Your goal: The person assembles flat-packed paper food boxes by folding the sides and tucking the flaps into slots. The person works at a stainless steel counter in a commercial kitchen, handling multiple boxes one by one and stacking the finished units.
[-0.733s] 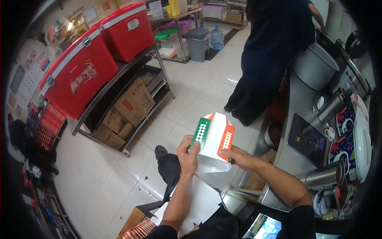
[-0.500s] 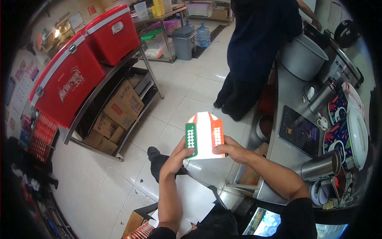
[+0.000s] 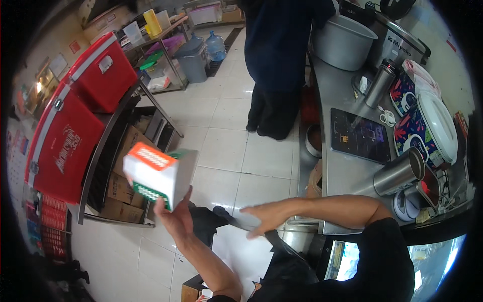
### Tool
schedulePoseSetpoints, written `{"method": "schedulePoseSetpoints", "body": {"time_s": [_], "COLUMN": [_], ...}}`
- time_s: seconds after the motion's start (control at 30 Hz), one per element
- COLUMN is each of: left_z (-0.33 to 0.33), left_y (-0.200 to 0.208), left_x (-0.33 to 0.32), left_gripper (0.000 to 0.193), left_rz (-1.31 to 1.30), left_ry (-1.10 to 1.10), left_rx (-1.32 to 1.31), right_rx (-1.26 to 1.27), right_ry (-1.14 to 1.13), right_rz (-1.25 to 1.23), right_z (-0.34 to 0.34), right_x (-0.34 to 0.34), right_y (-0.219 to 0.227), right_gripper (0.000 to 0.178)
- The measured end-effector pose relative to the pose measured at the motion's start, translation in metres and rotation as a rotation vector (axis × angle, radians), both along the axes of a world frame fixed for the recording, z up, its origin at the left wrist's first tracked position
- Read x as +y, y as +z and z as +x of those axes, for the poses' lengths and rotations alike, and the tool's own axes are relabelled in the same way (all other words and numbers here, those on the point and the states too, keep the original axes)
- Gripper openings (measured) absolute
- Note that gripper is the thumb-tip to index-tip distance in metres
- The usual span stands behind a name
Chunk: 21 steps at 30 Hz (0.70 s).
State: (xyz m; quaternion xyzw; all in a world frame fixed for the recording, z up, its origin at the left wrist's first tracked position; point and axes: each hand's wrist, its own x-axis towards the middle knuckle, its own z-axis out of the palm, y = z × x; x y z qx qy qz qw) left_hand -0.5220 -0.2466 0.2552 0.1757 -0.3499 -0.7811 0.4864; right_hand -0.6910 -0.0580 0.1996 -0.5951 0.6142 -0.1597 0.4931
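A folded paper food box [image 3: 163,176], white with orange and green patterned panels, is held up at the left by my left hand [image 3: 177,221]. My thumb lies against its lower side and the fingers go behind it. My right hand [image 3: 269,215], slightly blurred, is away from the box with its fingers stretched out and nothing in them. It hovers over white cardboard sheets [image 3: 239,251] lying on my lap.
Red cooler boxes [image 3: 65,146] sit on a metal rack at the left, cartons [image 3: 121,189] beneath. A person in dark clothes [image 3: 276,65] stands ahead. The steel counter [image 3: 347,176] at right carries an induction cooker [image 3: 359,135], a large pot [image 3: 344,43] and a steel cup [image 3: 400,172].
The box has gone from both hands at the centre to my left hand alone, farther left and turned. My right hand has let go and moved down. The view has shifted right.
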Motion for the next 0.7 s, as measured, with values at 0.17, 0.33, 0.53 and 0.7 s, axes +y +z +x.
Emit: {"method": "schedulePoseSetpoints", "body": {"time_s": [0.17,0.33,0.53,0.7], "left_z": [0.007,0.003,0.007,0.02], "left_y": [0.024,0.029,0.036,0.051], "left_x": [0.011,0.02,0.026,0.021], "left_gripper": [0.076,0.078,0.076,0.073], "left_rz": [-0.042,-0.024,-0.088,-0.078], "left_ry": [0.144,0.167,0.094,0.128], "left_rx": [0.088,0.051,0.095,0.145], "right_rx": [-0.069,-0.174,-0.042,-0.083], "right_ry": [0.288,0.143,0.025,0.073], "right_rz": [0.268,0.132,0.15,0.08], "right_z": [0.03,0.043,0.042,0.036], "right_x": [0.011,0.019,0.017,0.012], "right_y": [0.038,0.037,0.033,0.025], "right_gripper": [0.115,0.102,0.078,0.067]}}
